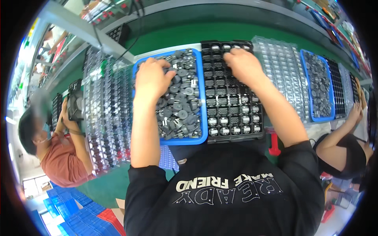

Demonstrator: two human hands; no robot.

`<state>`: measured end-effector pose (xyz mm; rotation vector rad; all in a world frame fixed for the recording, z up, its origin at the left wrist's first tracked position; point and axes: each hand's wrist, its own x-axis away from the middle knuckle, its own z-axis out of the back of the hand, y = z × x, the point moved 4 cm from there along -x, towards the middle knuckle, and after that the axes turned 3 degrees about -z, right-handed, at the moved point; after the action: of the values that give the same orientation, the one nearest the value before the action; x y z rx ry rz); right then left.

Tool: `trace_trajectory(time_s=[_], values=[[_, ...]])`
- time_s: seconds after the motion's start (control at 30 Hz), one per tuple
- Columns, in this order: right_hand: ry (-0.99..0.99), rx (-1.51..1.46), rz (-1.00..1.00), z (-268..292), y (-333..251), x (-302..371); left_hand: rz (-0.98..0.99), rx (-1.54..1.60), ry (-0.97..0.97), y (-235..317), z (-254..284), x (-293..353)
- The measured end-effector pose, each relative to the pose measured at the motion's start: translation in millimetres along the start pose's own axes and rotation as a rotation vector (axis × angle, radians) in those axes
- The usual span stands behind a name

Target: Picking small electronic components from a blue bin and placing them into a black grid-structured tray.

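My left hand is over a blue tray heaped with dark grey round parts with metal prongs. Its thumb and forefinger are apart, with nothing visible between them; the other fingers bend down over the heap, tips hidden. To the right, my right hand is at the upper part of a black compartment tray, fingers closed together. Whatever they pinch is hidden beneath them. Parts with shiny metal sit in several pockets along this tray's far row, lower rows and right side.
Clear plastic trays are on the right, with more clear trays on the left. Beyond stands a second blue tray of grey parts. A metal post rises at the far left. People work on both sides.
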<state>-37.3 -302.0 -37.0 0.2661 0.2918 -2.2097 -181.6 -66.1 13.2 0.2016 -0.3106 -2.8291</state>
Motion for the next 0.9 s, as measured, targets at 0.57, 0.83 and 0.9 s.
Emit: trace_trajectory(time_s=[0.57,0.83,0.9], values=[[0.070,0.079,-0.852,27,305,45,0.114,0.924,0.116,-15,16,33],[-0.002,-0.087,-0.624,22,350,53,-0.028,2.065,-0.020,13,4,80],[-0.022,-0.130,-0.600,20,355,59,-0.044,2.194,-0.068,22,3,86]])
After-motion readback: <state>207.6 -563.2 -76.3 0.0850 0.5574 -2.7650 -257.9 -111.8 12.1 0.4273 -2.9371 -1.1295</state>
